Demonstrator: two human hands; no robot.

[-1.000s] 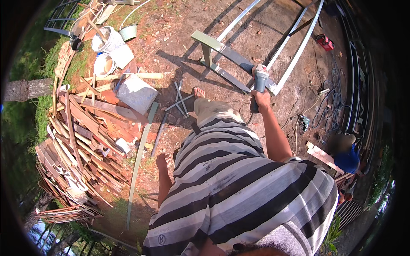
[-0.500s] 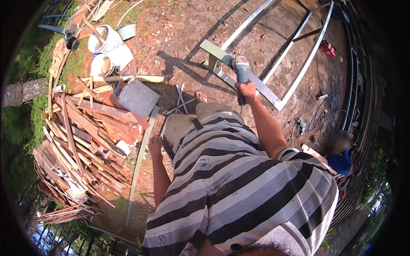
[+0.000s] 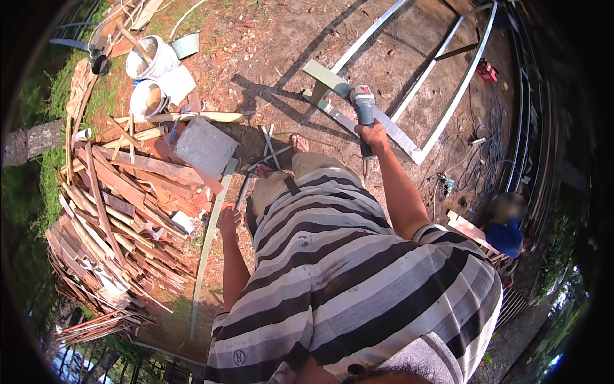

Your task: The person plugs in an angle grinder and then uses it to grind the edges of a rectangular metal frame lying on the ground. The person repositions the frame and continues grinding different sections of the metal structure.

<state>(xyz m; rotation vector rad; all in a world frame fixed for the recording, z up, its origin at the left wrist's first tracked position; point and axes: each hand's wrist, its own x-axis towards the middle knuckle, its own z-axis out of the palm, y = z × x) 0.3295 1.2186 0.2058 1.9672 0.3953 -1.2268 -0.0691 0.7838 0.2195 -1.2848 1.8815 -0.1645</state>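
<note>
My right hand [image 3: 372,136] is wrapped round the body of an angle grinder [image 3: 364,110], its head pointing away from me. The grinder is over the near end of a metal frame [image 3: 400,133], beside a pale green flat bar [image 3: 325,75]; I cannot tell whether it touches either. My left hand [image 3: 228,219] hangs low at my left side, fingers loosely apart with nothing visible in them. Next to it, a long green strip [image 3: 210,246] lies on the ground. Crossed metal bars [image 3: 274,153] lie by my feet.
On the left spreads a pile of scrap wood [image 3: 128,192], with a grey board [image 3: 206,147] at its top. Two white buckets [image 3: 152,59] stand beyond. Cables [image 3: 489,150] and a red tool [image 3: 487,70] lie right. A person in blue [image 3: 505,238] is at far right.
My left hand has moved a little left and now overlaps the green strip. The grinder stays in my right hand, shifted slightly nearer and right in view.
</note>
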